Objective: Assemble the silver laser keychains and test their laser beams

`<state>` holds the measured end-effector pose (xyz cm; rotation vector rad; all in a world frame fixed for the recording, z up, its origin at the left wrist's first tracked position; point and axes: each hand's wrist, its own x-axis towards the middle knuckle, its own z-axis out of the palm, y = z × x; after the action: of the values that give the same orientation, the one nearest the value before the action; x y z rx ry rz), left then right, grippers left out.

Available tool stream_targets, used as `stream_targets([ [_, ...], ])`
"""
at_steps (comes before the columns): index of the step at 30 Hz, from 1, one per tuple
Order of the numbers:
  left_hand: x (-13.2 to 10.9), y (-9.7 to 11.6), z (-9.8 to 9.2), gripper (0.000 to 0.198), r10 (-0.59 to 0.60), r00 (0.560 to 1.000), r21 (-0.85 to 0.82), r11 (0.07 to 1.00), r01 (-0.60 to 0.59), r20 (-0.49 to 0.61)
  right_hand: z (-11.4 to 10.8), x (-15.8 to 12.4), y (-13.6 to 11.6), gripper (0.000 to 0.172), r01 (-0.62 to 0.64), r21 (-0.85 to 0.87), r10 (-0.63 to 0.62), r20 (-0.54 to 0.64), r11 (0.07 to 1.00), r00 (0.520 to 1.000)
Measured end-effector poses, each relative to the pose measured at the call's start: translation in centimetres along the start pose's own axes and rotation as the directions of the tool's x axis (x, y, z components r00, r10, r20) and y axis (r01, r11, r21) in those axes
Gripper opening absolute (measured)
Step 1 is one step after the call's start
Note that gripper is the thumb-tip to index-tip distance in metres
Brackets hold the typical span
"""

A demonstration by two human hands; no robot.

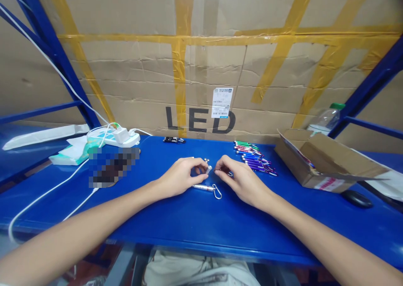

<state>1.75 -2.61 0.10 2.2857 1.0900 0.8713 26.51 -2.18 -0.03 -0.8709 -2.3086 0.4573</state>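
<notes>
My left hand (180,176) is closed in a pinch on a small whitish piece (209,169) at its fingertips. What kind of piece it is, I cannot tell. Just to the right, my right hand (244,180) is also pinched, and whatever its fingertips hold is too small to make out. The two hands are apart. Below them on the blue table (189,223) lies a slim silver tube (203,188) with a carabiner clip (217,192) at its right end. Small shiny round parts (206,160) sit behind the left fingertips.
Green, red, blue and purple clip tubes (252,157) lie in a row behind my right hand. Black ones (174,140) are farther back. An open cardboard box (327,168) and black mouse (357,198) stand right; a power strip (126,140), tissue pack (71,152) and cables are left.
</notes>
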Motion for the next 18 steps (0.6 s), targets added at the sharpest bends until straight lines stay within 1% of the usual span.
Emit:
stream_targets([
  [3, -0.02, 0.06, 0.21, 0.015, -0.01, 1.0, -0.053, 0.999, 0.012, 0.029, -0.21, 0.05, -0.6, 0.01, -0.003, 0.105, 0.009, -0.061, 0.994, 0.998],
  [6, -0.02, 0.09, 0.31, 0.013, 0.002, 0.999, -0.059, 0.998, 0.001, 0.049, -0.29, 0.2, -0.89, 0.003, 0.034, 0.169, -0.019, -0.091, 0.985, 0.996],
  [7, -0.02, 0.11, 0.3, 0.012, 0.008, 0.999, -0.054, 0.999, -0.005, 0.051, -0.29, 0.27, -0.9, 0.004, 0.052, 0.179, -0.034, -0.098, 0.983, 0.995],
  [9, -0.03, 0.2, 0.26, 0.01, 0.019, 0.998, -0.045, 0.999, -0.017, 0.053, -0.24, 0.37, -0.84, 0.008, 0.081, 0.174, -0.065, -0.1, 0.981, 0.993],
  [12, -0.08, 0.37, 0.21, 0.01, 0.041, 0.997, -0.047, 0.998, -0.038, 0.067, -0.14, 0.37, -0.66, 0.003, 0.101, 0.142, -0.09, -0.082, 0.985, 0.993],
  [18, -0.21, 0.37, 0.25, 0.013, 0.099, 0.992, -0.005, 0.995, -0.099, 0.073, 0.08, 0.1, -0.45, 0.01, 0.12, 0.095, -0.112, -0.087, 0.988, 0.99],
])
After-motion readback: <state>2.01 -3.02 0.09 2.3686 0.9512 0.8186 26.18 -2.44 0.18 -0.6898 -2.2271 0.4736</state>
